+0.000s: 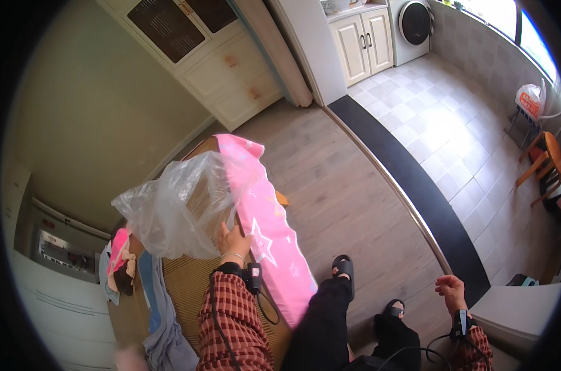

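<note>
My left hand [234,242] is closed on the edge of a large clear plastic bag [175,201], which billows out to the left and away from me. Under the bag runs a low bed or bench with a tan woven mat [187,287]. Along its right edge lies a long strip of pink cloth [265,232] printed with white stars, and the left hand is right beside it. Out to the right, away from the bed, my right hand [452,292] hangs over the floor with loosely bent fingers and nothing visible in it.
Grey-blue clothing [163,328] and a small pile of clothes [120,260] lie on the bed's left side. A cream cabinet [231,68] stands at the far end. A dark threshold strip [410,167] crosses the floor to the right; beyond are a washing machine [412,31] and wooden chair [545,161].
</note>
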Tool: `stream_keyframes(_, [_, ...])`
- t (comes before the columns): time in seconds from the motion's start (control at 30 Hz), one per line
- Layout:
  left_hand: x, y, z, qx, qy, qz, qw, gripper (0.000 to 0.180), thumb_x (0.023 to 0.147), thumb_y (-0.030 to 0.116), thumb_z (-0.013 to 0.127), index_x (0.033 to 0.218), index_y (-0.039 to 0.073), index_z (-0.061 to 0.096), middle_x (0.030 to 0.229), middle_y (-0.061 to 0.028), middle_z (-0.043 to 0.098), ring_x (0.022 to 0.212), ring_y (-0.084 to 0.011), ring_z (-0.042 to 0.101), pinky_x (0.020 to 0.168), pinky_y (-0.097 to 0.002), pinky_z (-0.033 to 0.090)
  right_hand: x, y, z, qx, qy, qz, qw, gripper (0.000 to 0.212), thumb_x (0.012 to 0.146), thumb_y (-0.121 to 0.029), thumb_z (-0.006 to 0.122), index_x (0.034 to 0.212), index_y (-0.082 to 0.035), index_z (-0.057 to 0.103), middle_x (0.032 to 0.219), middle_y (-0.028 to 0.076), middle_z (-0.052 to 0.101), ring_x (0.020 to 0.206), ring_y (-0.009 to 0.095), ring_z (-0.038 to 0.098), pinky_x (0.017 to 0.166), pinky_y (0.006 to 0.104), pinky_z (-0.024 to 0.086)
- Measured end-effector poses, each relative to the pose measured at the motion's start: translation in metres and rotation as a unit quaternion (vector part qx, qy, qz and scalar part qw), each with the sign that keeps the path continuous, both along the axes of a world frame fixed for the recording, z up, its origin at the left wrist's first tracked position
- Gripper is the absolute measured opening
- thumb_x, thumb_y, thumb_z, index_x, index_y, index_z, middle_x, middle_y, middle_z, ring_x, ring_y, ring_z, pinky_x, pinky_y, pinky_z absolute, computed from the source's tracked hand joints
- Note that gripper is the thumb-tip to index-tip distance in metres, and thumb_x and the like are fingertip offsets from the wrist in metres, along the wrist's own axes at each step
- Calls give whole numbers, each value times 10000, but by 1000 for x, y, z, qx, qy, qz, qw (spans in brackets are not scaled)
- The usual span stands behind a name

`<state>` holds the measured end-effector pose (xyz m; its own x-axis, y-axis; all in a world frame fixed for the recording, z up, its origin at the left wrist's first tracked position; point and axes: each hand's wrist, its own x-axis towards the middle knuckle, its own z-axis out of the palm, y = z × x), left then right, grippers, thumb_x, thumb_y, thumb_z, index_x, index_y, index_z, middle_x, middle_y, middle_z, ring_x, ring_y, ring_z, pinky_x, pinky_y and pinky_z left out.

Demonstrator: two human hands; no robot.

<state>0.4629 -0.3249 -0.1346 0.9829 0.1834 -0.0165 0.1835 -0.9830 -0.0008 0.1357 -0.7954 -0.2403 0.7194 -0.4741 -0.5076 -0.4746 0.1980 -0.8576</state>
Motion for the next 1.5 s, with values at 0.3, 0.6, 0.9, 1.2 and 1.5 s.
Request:
stream_keyframes(0.3, [10, 68, 56, -339, -254, 46, 905, 212, 677, 68, 572, 876, -2, 550, 767, -99, 565, 661, -176, 538, 608, -275, 445, 81, -14, 71, 9, -30, 10, 999, 109, 783, 16, 491, 798, -46, 580, 714, 34, 590, 595, 102, 559, 535, 208, 418])
stream_keyframes(0.6, [-68, 126, 149, -498, -265, 197, 802, 88, 731, -18, 510, 814, 7, 514, 725, -19, 520, 643, -85, 502, 627, -201, 417, 310, 68, 162, -40, -53, 222, 973, 112, 789, 8, 482, 824, -30, 581, 730, 45, 598, 621, 115, 575, 551, 210, 441])
stream_keyframes(0.9, [-185, 226, 92, -350, -267, 348, 828, 127, 696, -53, 481, 779, 10, 553, 780, -80, 582, 772, -201, 553, 766, -287, 418, 453, 215, 220, 1, -102, 436, 894, 141, 770, 28, 465, 842, -10, 580, 780, 53, 606, 675, 115, 581, 598, 206, 447])
stream_keyframes(1.2, [-178, 115, 82, -290, -188, 330, 878, 601, 615, 155, 722, 1115, -12, 434, 1105, -167, 456, 1039, -305, 434, 886, -380, 364, 502, 274, 173, 24, -82, 610, 788, 180, 766, 14, 473, 916, 4, 572, 811, 64, 604, 706, 121, 585, 623, 222, 467])
stream_keyframes(1.5, [-172, 46, 51, -178, 12, 408, 895, 723, 572, 257, 748, 1142, -16, 399, 1166, -205, 416, 1104, -369, 370, 919, -423, 317, 528, 355, 163, 89, -2, 662, 744, 187, 805, -57, 494, 977, -27, 562, 851, 42, 600, 688, 103, 578, 578, 216, 450])
